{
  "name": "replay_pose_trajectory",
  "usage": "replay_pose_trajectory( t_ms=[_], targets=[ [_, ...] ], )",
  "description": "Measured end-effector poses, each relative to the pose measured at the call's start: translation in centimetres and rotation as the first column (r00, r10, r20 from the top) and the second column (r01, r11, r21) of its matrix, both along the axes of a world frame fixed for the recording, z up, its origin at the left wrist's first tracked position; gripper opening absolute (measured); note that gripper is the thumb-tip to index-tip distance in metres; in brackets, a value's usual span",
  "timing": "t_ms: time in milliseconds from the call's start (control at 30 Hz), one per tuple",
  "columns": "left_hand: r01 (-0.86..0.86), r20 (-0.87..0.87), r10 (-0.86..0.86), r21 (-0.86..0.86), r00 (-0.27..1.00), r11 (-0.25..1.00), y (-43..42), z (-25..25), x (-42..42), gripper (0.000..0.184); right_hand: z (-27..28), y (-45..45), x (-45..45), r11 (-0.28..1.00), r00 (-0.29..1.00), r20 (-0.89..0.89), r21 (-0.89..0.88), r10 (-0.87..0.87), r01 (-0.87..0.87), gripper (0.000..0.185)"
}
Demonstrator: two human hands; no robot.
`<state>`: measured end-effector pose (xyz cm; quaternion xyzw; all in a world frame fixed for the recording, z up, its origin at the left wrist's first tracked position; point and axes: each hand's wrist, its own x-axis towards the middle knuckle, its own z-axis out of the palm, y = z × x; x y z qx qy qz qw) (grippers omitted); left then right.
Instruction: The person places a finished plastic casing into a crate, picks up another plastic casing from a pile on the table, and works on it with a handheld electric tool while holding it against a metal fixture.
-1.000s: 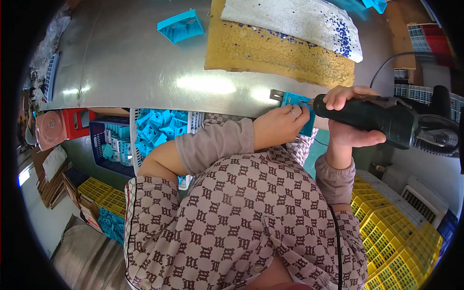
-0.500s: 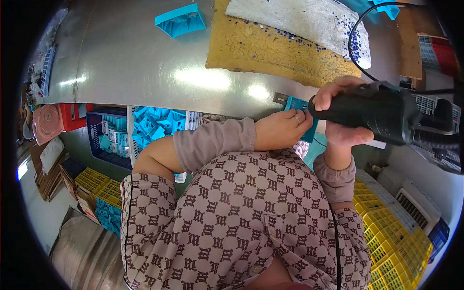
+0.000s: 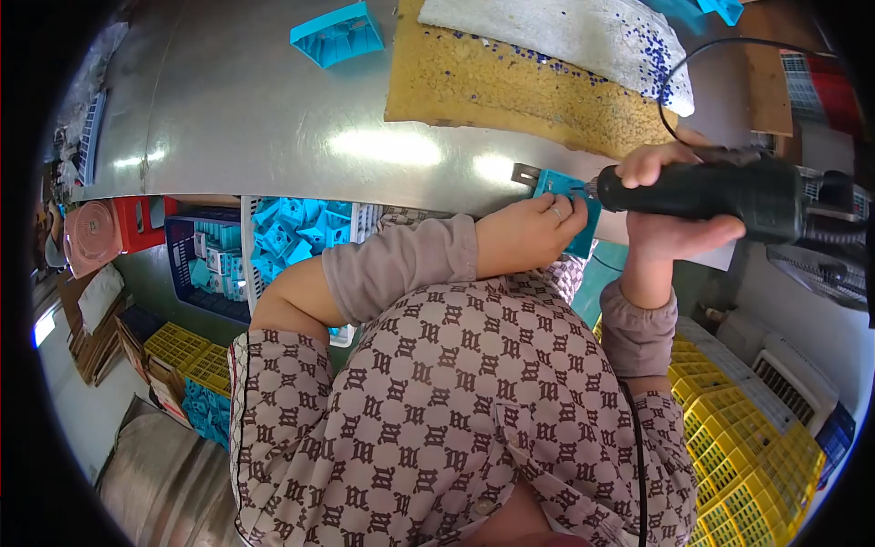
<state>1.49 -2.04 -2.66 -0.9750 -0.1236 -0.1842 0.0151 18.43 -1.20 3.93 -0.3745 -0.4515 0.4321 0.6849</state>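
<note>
My right hand (image 3: pixel 670 232) is wrapped round a thick black electric screwdriver (image 3: pixel 729 196), which lies sideways with its nose pointing left. The bit at its nose reaches the right side of a blue plastic housing (image 3: pixel 583 239) at the table's front edge; whether it touches a screw, I cannot tell. My left hand (image 3: pixel 529 235), with a ring on one finger, is closed on this housing, its fingertips near the bit and hiding part of the blue face. A small dark metal bracket (image 3: pixel 525 174) sticks out at the housing's upper left.
On the metal table (image 3: pixel 246 118) lie another blue housing (image 3: pixel 337 35) and a yellow mat (image 3: pixel 510 96) under a white cloth (image 3: pixel 565 36) scattered with small purple-blue pieces. A cable (image 3: pixel 663 82) loops at the right. Crates of blue parts (image 3: pixel 296 237) stand at left; yellow crates (image 3: pixel 729 428) stand at right.
The screwdriver and my right hand have shifted right, away from my left fingers, uncovering the bit and more of the housing. My left hand keeps its hold, nearly in the same place.
</note>
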Motion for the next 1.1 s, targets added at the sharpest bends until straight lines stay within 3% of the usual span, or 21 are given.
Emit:
replay_pose_trajectory(
  t_ms=[100, 333, 533, 933, 1100],
  targets=[
    [-0.004, -0.041, 0.004, 0.021, 0.999, 1.000, 0.0, -0.1, 0.2, 0.037, 0.1, -1.0, 1.5, 0.973, 0.997, -0.079, 0.233, 0.015, 0.004, 0.109],
    [0.056, -0.050, -0.056, 0.018, 0.997, 0.998, 0.1, 0.4, 0.0, 0.035, -0.7, -2.8, 3.1, 0.957, 0.990, 0.004, 0.257, -0.138, 0.132, 0.104],
    [0.045, -0.047, -0.041, 0.092, 0.998, 0.995, 0.0, 0.1, 0.1, 0.034, -1.1, -3.1, 2.4, 0.970, 0.999, -0.029, 0.241, -0.039, 0.045, 0.106],
    [0.044, 0.036, -0.048, 0.109, 0.998, 0.993, 0.2, -0.4, 0.1, 0.036, -0.8, -2.7, 2.4, 0.957, 0.994, -0.030, 0.269, -0.106, 0.110, 0.104],
    [0.053, 0.019, -0.055, 0.091, 0.998, 0.994, 0.4, -0.1, 0.0, 0.037, -0.6, -2.4, 2.0, 0.961, 0.999, -0.003, 0.273, -0.039, 0.039, 0.101]
  ],
)
